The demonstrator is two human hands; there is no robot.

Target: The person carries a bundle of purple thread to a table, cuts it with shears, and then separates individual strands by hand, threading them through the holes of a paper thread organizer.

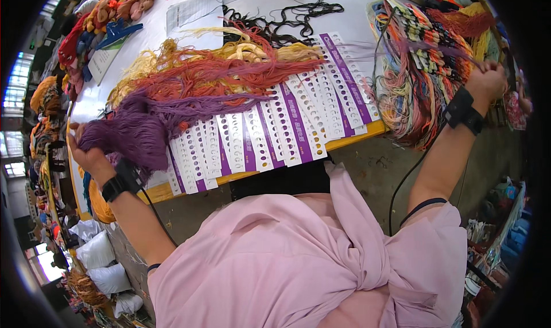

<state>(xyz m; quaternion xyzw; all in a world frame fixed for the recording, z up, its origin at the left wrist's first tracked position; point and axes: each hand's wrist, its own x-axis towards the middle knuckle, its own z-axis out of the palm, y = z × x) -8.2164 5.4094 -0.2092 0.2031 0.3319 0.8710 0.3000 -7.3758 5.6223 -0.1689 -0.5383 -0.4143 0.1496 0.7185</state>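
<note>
At the table's left edge, my left hand (92, 156) has its fingers curled on a thick bundle of purple thread (129, 130), partly hidden behind the thread. My right hand (487, 82) is raised at the far right, fingers pinched on the end of a thin purple strand (425, 45). That strand stretches leftward over a pile of multicoloured thread. Between my hands, white punched cards (295, 118) with purple stripes lie overlapping in a row along the front edge. Orange-red thread (189, 78) and yellow thread (138, 70) spread behind and over the cards' upper ends.
Tangled black thread (310, 12) lies at the back beside a paper sheet (192, 15). Multicoloured thread (410, 75) is heaped at the right end. A blue clip (119, 33) and more skeins lie back left. White sacks (103, 259) stand on the floor at left.
</note>
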